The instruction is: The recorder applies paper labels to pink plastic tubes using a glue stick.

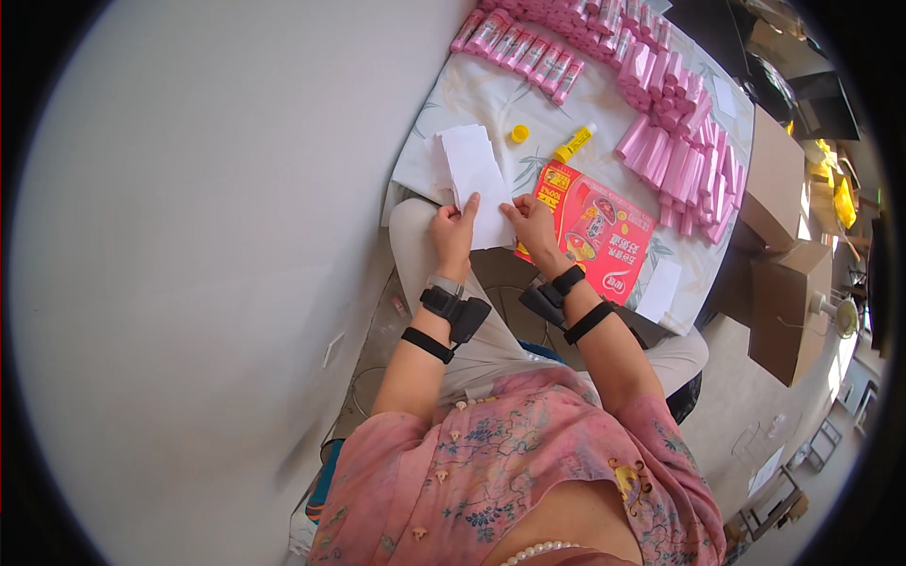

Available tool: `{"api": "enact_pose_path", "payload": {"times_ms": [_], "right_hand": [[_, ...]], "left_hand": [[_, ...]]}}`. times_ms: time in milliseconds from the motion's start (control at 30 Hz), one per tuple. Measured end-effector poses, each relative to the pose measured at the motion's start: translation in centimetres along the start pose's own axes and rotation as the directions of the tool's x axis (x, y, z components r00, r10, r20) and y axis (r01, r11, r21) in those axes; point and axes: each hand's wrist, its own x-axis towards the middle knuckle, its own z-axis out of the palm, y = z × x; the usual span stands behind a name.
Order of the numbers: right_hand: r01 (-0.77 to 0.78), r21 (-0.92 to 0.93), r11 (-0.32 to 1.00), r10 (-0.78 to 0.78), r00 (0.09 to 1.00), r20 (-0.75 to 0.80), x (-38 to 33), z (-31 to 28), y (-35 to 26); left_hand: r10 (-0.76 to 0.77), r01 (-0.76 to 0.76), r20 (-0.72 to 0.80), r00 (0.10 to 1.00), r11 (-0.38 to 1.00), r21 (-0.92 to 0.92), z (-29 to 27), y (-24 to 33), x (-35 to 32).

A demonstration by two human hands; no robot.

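My left hand (453, 234) pinches the near left edge of a sheet of white paper (493, 215), its thumb lying on top. On the right edge of the same paper, my right hand (533, 226) closes thumb and fingertips. The paper reaches past the table's near edge, over my lap. Beyond it lies a loosely fanned stack of white paper (469, 156), partly overlapped with what I hold. A yellow glue stick (575, 143) rests to the far right of the stack, and its yellow cap (519, 133) sits apart. Red printed cardboard (599, 222) lies beside my right hand.
Pink rolls (675, 170) are piled along the table's right side, with a row of labelled pink rolls (519, 55) at the far end. Another white slip (659, 288) lies near the right corner. A plain wall (208, 255) stands at left; cardboard boxes (791, 307) stand right.
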Motion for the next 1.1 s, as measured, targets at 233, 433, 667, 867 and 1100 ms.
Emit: {"api": "enact_pose_path", "payload": {"times_ms": [233, 433, 667, 867, 1100], "right_hand": [[-0.005, 0.068, 0.998, 0.002, 1.0, 0.031, -0.7, 0.4, 0.7], [0.026, 0.15, 0.988, -0.026, 1.0, -0.005, -1.4, 0.4, 0.0], [-0.202, 0.345, 0.917, 0.142, 0.971, 0.191, -3.6, 0.0, -0.7], [-0.117, 0.302, 0.946, 0.062, 0.981, 0.186, -4.2, -0.1, -1.3], [-0.082, 0.194, 0.978, 0.055, 0.989, 0.14, -4.8, -1.9, -0.9]], "left_hand": [[-0.037, 0.04, -0.019, 0.999, 0.989, 0.144, -0.5, -0.2, 3.6], [-0.011, 0.012, -0.031, 0.999, 0.999, 0.051, 0.2, -0.3, 3.5], [-0.052, 0.051, -0.009, 0.999, 0.993, -0.103, 0.4, 0.6, 2.2], [-0.134, 0.118, -0.041, 0.99, 0.957, -0.266, 0.3, -0.4, 3.6], [-0.129, 0.13, 0.019, 0.991, 0.97, -0.206, 0.9, 0.9, 3.4]]}}
